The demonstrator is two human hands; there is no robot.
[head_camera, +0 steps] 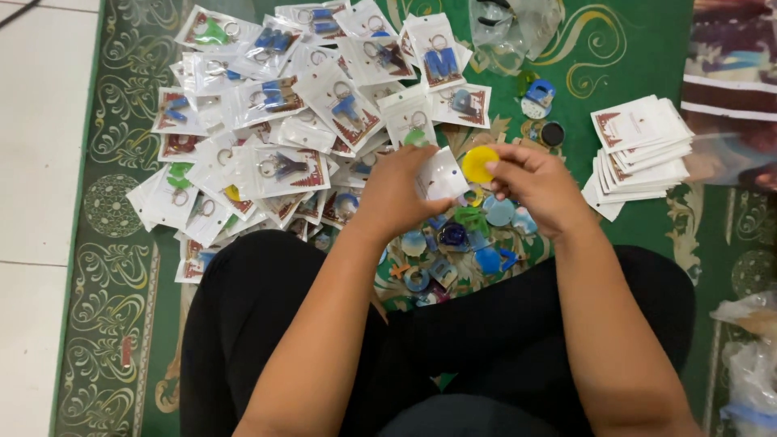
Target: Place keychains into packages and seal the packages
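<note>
My left hand [398, 190] grips a small clear plastic pouch with a white card [442, 174], held above the green carpet [631, 48]. My right hand [538, 184] pinches a round yellow keychain piece [478, 163] right at the pouch's edge. Under both hands lies a loose heap of blue, green and orange keychain pieces [461, 243], partly hidden by my wrists.
A big spread of packed keychain pouches [275, 121] covers the carpet at the upper left. A stack of blank white cards [639, 150] sits to the right. Clear plastic bags [514, 28] lie at the top, more at the lower right [749, 356]. White floor tiles [40, 162] border the left.
</note>
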